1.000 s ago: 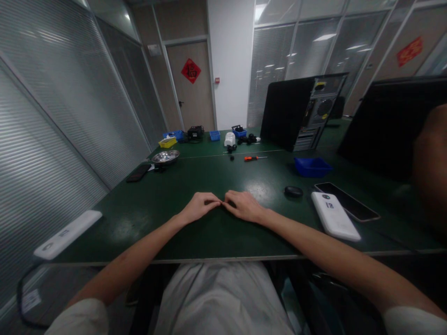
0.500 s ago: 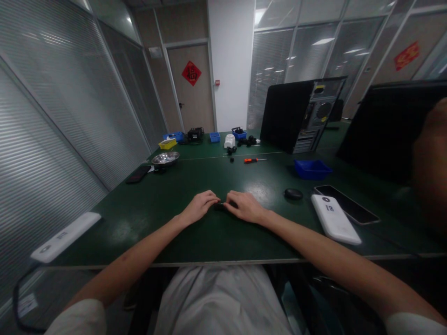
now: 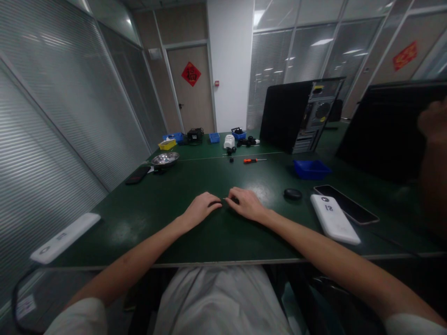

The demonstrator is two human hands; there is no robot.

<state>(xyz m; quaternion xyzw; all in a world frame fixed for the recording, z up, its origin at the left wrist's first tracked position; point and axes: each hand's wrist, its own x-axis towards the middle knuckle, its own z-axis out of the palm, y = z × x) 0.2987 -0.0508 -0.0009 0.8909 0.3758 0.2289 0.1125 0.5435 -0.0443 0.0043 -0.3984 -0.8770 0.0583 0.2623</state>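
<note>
My left hand [image 3: 200, 209] rests low over the green table, its thumb and fingers closed in a pinch around something too small and dark to make out. Facing it from the right, my right hand [image 3: 247, 204] also pinches, and a tiny pale tip shows at its fingertips. A narrow gap separates the two sets of fingertips. Beyond the hands lie an orange-handled screwdriver [image 3: 250, 160] and a small black piece [image 3: 231, 160].
To the right are a black mouse [image 3: 292, 194], a blue tray [image 3: 311, 170], a white power bank [image 3: 334, 218] and a dark phone [image 3: 345, 204]. A metal bowl [image 3: 165, 159] stands at the left. Another person's hand [image 3: 435, 121] shows at the right edge.
My fingertips have drawn slightly apart and the right ones have risen a little. The small dark piece seen between them is now mostly hidden. The other person's hand has shifted.
</note>
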